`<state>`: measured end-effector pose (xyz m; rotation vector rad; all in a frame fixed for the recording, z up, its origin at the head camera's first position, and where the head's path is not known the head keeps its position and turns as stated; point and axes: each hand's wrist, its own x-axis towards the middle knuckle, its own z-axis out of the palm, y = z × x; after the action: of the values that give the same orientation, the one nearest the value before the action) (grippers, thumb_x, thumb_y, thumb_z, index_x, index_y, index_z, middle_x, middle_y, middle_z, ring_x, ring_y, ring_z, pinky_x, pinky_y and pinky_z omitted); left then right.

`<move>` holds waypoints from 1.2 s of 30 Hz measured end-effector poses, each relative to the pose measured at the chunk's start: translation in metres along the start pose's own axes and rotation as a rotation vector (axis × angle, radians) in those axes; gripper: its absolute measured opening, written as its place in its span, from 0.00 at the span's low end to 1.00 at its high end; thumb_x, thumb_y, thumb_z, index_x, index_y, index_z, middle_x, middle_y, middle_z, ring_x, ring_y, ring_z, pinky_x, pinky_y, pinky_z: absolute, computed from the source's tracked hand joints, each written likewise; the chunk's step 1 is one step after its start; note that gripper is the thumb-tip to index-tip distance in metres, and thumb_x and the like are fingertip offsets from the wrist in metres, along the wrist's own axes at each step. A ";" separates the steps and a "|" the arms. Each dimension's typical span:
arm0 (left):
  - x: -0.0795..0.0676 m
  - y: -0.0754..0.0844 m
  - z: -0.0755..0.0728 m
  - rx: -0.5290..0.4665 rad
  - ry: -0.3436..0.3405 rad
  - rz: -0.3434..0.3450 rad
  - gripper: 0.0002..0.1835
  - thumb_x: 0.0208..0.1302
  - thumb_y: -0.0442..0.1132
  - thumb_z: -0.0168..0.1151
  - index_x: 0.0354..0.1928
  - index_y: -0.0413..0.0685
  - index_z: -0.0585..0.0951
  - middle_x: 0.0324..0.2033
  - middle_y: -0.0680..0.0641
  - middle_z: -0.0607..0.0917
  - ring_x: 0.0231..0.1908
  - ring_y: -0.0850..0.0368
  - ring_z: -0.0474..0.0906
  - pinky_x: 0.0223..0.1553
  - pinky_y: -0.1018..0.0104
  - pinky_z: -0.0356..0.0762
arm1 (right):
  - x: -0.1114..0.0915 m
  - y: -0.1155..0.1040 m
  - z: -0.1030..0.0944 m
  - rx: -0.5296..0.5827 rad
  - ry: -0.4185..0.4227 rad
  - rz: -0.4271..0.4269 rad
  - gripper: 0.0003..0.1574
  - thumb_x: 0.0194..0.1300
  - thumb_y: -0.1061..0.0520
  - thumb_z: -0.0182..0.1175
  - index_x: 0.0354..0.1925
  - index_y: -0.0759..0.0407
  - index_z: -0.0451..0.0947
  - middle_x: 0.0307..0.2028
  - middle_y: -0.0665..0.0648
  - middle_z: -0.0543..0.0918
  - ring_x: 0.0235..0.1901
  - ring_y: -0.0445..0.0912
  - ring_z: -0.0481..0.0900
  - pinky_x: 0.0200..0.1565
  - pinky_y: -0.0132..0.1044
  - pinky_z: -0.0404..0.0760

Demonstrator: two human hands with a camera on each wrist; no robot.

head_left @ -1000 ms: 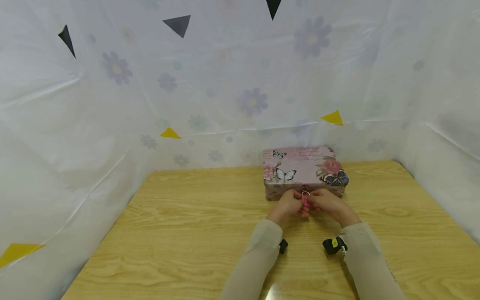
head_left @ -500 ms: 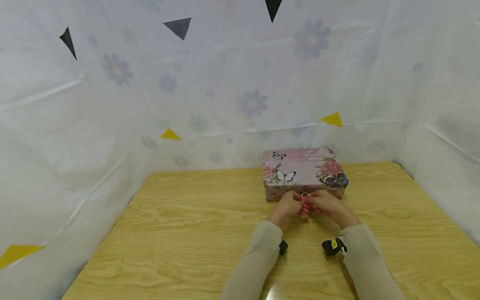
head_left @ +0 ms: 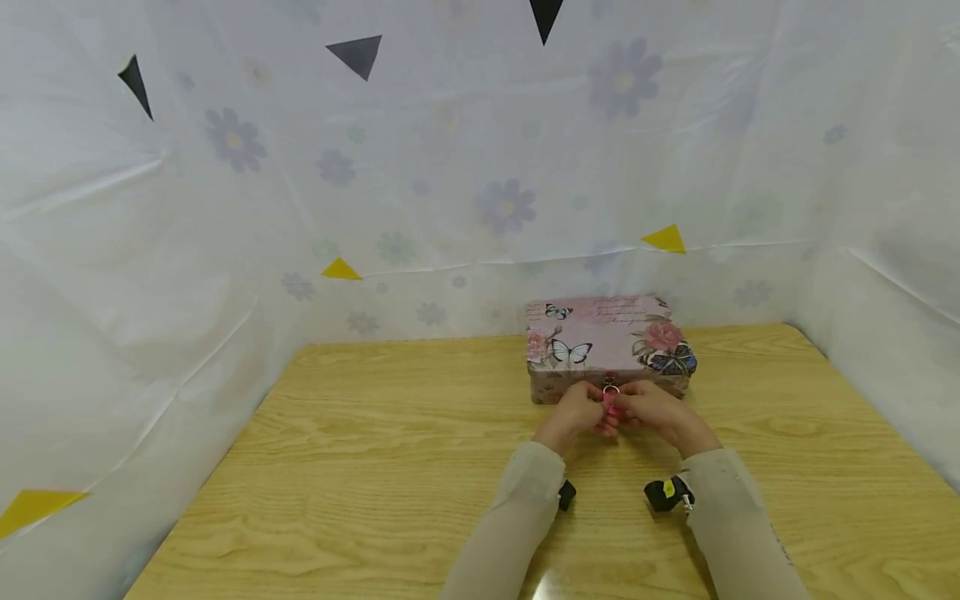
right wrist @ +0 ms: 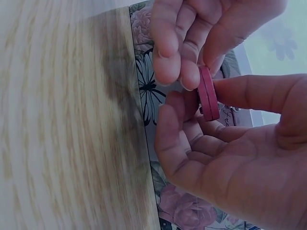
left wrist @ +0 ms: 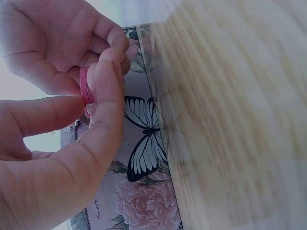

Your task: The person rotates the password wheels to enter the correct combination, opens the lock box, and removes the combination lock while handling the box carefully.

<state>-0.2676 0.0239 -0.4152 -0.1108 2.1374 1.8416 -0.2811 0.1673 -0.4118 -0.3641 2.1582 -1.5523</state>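
Box (head_left: 592, 330), butterfly-printed, stands at the far edge of the worktop (head_left: 360, 450), nearer the far-right corner, its latch (head_left: 611, 377) facing the near edge, probably for easy reach. Just before that latch, the left hand (head_left: 577, 410) and right hand (head_left: 663, 408) each clamp a grip on the small pink padlock (right wrist: 209, 93), presumably to steady it from either side.

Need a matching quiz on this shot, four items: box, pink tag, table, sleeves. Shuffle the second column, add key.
1. Box
2. Pink tag
3. Table
4. Sleeves

A. Wood-grain surface beneath the box
B. Pale beige
C. Butterflies printed on top
D. Pinched between fingers of the left hand and right hand

Pairs: 1-C, 2-D, 3-A, 4-B
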 end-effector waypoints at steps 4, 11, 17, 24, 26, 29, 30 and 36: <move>0.000 0.000 0.001 -0.003 0.003 -0.004 0.02 0.70 0.25 0.50 0.41 0.36 0.71 0.21 0.41 0.79 0.33 0.37 0.84 0.37 0.54 0.85 | 0.000 0.001 -0.001 0.010 -0.013 -0.009 0.20 0.73 0.63 0.43 0.50 0.82 0.68 0.34 0.53 0.79 0.33 0.40 0.77 0.38 0.35 0.80; 0.000 0.000 -0.001 -0.008 -0.001 0.003 0.03 0.69 0.24 0.49 0.40 0.36 0.71 0.22 0.39 0.80 0.33 0.37 0.84 0.35 0.55 0.85 | 0.002 0.003 -0.003 0.070 -0.035 -0.026 0.19 0.73 0.62 0.44 0.47 0.79 0.72 0.32 0.51 0.80 0.32 0.39 0.78 0.38 0.35 0.81; 0.000 0.000 -0.001 0.000 0.000 0.003 0.04 0.69 0.23 0.48 0.40 0.36 0.71 0.24 0.38 0.80 0.32 0.37 0.84 0.36 0.53 0.85 | 0.003 0.003 -0.004 0.065 -0.029 -0.018 0.17 0.73 0.61 0.45 0.45 0.77 0.72 0.29 0.50 0.80 0.29 0.39 0.77 0.32 0.32 0.78; -0.001 0.002 -0.001 0.000 -0.004 0.004 0.04 0.68 0.22 0.49 0.38 0.35 0.72 0.25 0.35 0.81 0.32 0.36 0.84 0.36 0.53 0.85 | 0.003 0.002 -0.003 0.088 -0.028 0.007 0.16 0.73 0.62 0.45 0.45 0.78 0.71 0.28 0.50 0.79 0.28 0.37 0.76 0.34 0.31 0.80; 0.000 0.002 0.000 -0.004 -0.005 0.000 0.04 0.68 0.22 0.48 0.38 0.35 0.72 0.25 0.35 0.81 0.32 0.37 0.84 0.36 0.53 0.85 | 0.003 0.003 -0.003 0.088 -0.037 0.002 0.16 0.73 0.63 0.44 0.45 0.78 0.71 0.28 0.50 0.79 0.29 0.37 0.77 0.35 0.32 0.80; 0.000 0.001 0.000 -0.008 -0.008 -0.004 0.05 0.69 0.22 0.48 0.39 0.35 0.72 0.25 0.37 0.81 0.32 0.37 0.84 0.37 0.53 0.85 | 0.003 0.003 -0.004 0.094 -0.038 0.001 0.16 0.73 0.63 0.44 0.44 0.78 0.71 0.28 0.50 0.80 0.29 0.37 0.77 0.36 0.32 0.81; 0.000 0.001 0.000 -0.012 -0.006 -0.005 0.04 0.69 0.23 0.48 0.39 0.35 0.72 0.24 0.37 0.81 0.32 0.37 0.84 0.37 0.53 0.85 | 0.003 0.003 -0.004 0.095 -0.037 -0.002 0.16 0.73 0.63 0.44 0.45 0.78 0.71 0.29 0.50 0.80 0.29 0.37 0.78 0.36 0.33 0.81; 0.001 0.001 0.000 -0.002 0.000 -0.018 0.05 0.68 0.24 0.49 0.40 0.32 0.75 0.26 0.35 0.83 0.34 0.37 0.85 0.36 0.55 0.85 | 0.001 0.003 -0.006 0.079 -0.009 -0.015 0.23 0.72 0.63 0.43 0.52 0.86 0.67 0.32 0.52 0.82 0.32 0.39 0.81 0.39 0.35 0.82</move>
<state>-0.2691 0.0242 -0.4144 -0.1305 2.1277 1.8344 -0.2847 0.1734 -0.4132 -0.3614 2.0846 -1.6356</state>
